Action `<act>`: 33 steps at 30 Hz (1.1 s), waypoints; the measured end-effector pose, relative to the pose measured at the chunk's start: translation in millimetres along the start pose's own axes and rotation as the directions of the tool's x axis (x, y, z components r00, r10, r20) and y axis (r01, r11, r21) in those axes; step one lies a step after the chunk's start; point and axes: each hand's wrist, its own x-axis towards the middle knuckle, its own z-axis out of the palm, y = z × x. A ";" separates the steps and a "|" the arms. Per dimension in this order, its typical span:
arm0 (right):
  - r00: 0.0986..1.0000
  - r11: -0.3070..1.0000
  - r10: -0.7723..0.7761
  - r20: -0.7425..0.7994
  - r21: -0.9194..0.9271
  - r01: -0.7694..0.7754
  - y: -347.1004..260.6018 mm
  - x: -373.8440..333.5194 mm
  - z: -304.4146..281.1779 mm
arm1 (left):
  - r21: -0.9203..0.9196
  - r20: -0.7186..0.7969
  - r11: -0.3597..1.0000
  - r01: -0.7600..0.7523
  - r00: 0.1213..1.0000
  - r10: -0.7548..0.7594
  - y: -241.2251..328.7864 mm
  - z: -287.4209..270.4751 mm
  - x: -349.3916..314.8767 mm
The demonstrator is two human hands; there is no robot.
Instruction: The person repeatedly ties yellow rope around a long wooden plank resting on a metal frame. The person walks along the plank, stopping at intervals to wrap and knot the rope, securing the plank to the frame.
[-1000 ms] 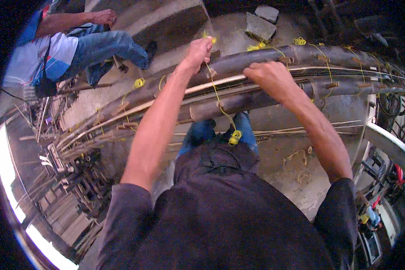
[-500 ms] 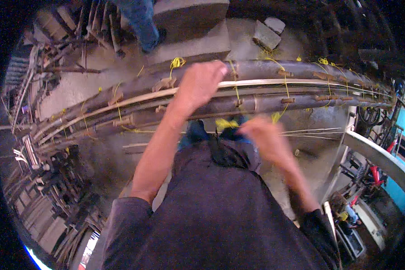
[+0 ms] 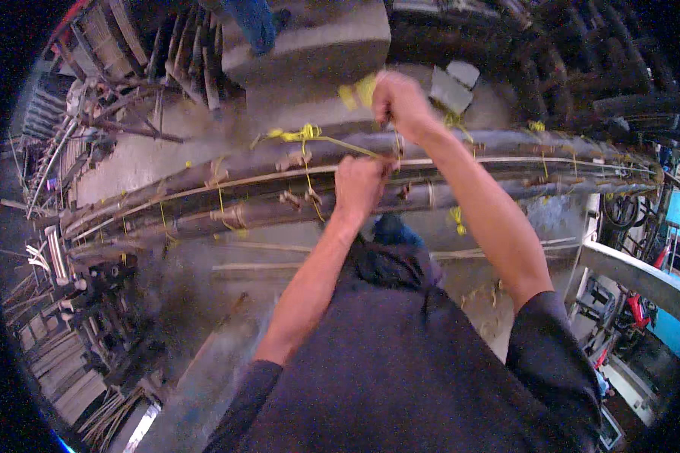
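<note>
two long dark poles in front of you, and yellow string by your hands.
the far pole [image 3: 499, 140] and near pole [image 3: 461, 194] look heavy and stiff; hold them from below with both arms. the pale strip [image 3: 491, 161] between them looks light and bendy. your left hand [image 3: 361, 185] is bent in over the poles; i can't tell what it pinches. your right hand [image 3: 403, 102], above the far pole, looks closed on yellow string [image 3: 344, 144], its blurry bunch [image 3: 357, 93] beside it. string looks soft and light; pinch it near the pole. half a second ago, your right hand and the bunch were down by your tummy.
</note>
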 end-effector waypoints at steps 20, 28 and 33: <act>0.755 0.332 0.651 0.079 0.865 -0.376 -122.3 -137.5 85.6 | -0.098 0.522 0.995 0.024 0.853 0.030 -79.9 -9.0 134.5; 0.781 0.306 0.523 0.342 0.779 -0.547 -186.4 -207.1 142.3 | 0.027 0.695 0.824 -0.567 0.602 0.392 -93.7 -98.4 46.9; 0.546 0.763 0.645 -0.535 0.486 -0.427 -146.7 -143.3 145.1 | 0.142 0.532 0.753 -0.643 0.691 0.489 -100.0 -112.3 43.9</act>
